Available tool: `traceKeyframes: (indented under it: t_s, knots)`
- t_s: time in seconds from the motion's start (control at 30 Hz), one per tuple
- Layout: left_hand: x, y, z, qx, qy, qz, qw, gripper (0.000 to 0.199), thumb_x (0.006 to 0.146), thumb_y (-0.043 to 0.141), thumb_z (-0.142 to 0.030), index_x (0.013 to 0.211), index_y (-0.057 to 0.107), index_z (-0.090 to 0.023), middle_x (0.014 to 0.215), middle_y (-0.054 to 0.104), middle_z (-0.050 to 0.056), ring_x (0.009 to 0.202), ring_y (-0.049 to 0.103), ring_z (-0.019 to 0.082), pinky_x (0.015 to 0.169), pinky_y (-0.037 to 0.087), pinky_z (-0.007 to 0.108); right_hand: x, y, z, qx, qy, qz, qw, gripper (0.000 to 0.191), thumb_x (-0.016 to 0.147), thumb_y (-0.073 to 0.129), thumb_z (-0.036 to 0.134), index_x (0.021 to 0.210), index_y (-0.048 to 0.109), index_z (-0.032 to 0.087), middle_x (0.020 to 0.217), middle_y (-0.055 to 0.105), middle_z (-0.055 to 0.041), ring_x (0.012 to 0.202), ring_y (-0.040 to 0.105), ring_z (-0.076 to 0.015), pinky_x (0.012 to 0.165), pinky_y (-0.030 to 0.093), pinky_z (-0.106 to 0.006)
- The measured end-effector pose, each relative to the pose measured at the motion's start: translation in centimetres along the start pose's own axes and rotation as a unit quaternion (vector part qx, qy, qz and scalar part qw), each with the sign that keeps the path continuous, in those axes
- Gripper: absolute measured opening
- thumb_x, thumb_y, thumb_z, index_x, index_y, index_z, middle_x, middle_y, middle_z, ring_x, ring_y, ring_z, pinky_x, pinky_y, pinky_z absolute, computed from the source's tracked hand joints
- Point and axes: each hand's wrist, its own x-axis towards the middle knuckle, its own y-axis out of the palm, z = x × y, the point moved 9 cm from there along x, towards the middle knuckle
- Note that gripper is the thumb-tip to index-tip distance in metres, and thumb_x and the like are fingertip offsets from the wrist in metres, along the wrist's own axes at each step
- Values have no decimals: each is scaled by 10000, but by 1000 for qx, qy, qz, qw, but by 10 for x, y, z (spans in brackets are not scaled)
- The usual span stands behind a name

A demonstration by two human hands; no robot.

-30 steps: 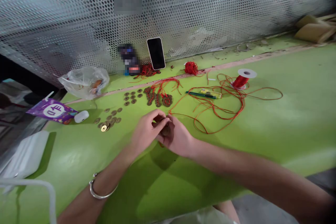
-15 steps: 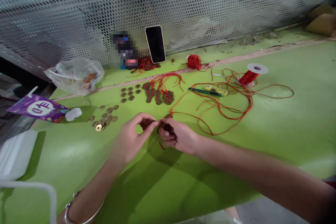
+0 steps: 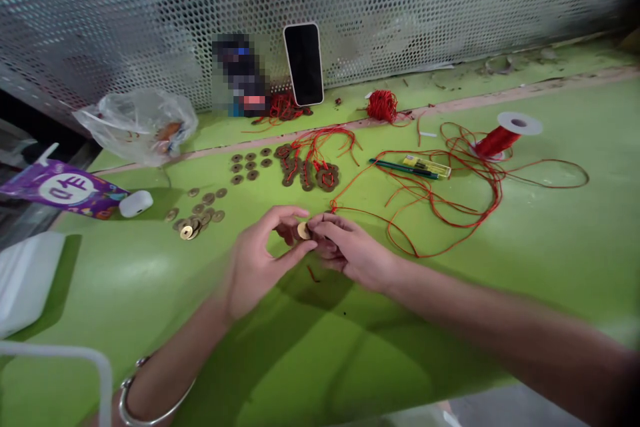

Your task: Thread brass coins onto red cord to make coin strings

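Note:
Between my two hands a brass-coloured coin [image 3: 303, 231] faces me, with the thumb and fingers of my left hand [image 3: 255, 253] curved round it. The fingers of my right hand [image 3: 350, 247] are closed and touch the coin's right edge. From the top of my right hand a red cord [image 3: 373, 211] runs out to the right in loose loops; what else lies inside those fingers is hidden. Beyond my hands are coins strung on red cord [image 3: 327, 177]. Rows of loose coins [image 3: 251, 175] lie left of them, and a looser pile of coins [image 3: 203, 215] is nearer my left hand.
At the right stands a spool of red cord [image 3: 500, 139], near a yellow-cased tool [image 3: 427, 167] and a green pen [image 3: 400, 168]. A red cord ball [image 3: 382, 105] and a phone [image 3: 305, 65] are behind. A plastic bag [image 3: 140, 127], purple packet [image 3: 70, 190] and white case [image 3: 136, 203] lie left.
The coin between my hands now shows its face, where before my fingertips met and covered it. My left fingers have parted slightly. The view has shifted, so the table items sit a little higher.

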Motion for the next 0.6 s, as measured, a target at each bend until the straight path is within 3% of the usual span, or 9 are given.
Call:
traceKeyframes:
  t_s: [0.17,0.3,0.47,0.6]
  knots:
    - [1,-9,-4,28,17,-52,998,213,794,668,-243,992,597,-213,785,625,-21,693,580,122,686,507,258,-2,-5,5,-15,-30,-25,999,246,740,659,355,776,502,170,520,315,91,453,223,-47,440,108,-214]
    - [0,-11,-11,66,43,-57,995,131,810,647,-239,938,635,-213,838,646,2,710,584,135,674,512,276,-2,-3,4,-13,-29,-14,999,230,774,630,357,759,491,174,532,316,82,456,216,-50,442,100,-217]
    - [2,-12,-12,67,62,-57,994,148,824,650,-240,971,664,-226,911,643,14,759,594,135,711,522,275,-1,2,-6,34,46,9,998,233,887,449,329,710,420,180,509,301,74,452,181,-63,445,94,-221]
    - [4,-13,-8,63,66,-55,994,139,831,647,-251,964,669,-217,916,627,15,720,589,120,704,520,265,-1,12,-10,45,80,63,994,289,942,326,358,729,417,186,480,303,72,441,121,-74,441,106,-215]
